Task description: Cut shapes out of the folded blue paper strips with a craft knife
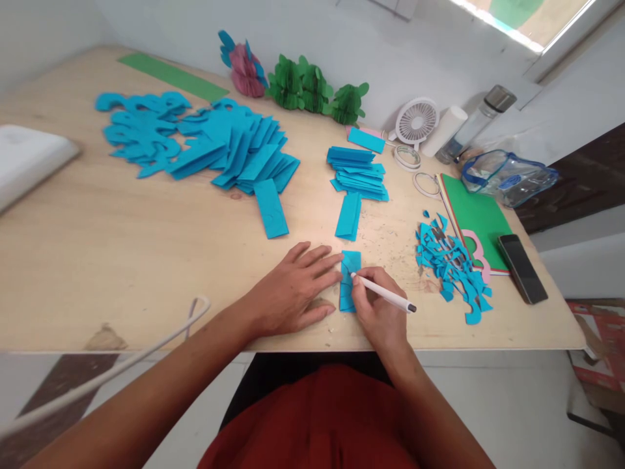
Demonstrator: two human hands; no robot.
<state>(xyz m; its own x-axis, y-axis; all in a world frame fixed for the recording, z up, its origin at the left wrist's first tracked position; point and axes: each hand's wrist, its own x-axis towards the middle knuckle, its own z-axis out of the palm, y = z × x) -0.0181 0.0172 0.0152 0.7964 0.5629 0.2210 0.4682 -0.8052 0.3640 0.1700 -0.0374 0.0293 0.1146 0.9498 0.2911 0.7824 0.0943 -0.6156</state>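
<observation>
A small blue paper rectangle (347, 301) with drawn curved lines lies on the table close to its front edge. My right hand (383, 311) grips a white pen (388, 294), its tip on the upper middle of the paper. Flat on the table to the left, my left hand (295, 290) has its fingers stretched out, the fingertips at the paper's left edge. Just beyond are a folded blue piece (348, 216) and a stack of folded blue papers (359, 176). Farther left lies another folded blue piece (271, 208).
A big heap of blue papers (244, 146) and cut blue shapes (141, 127) spread at the left back. Blue scraps (446, 254), a phone (522, 268) and a green pad (481, 215) lie right. Behind stand a fan (416, 122), a bottle (476, 124) and green paper decorations (312, 88).
</observation>
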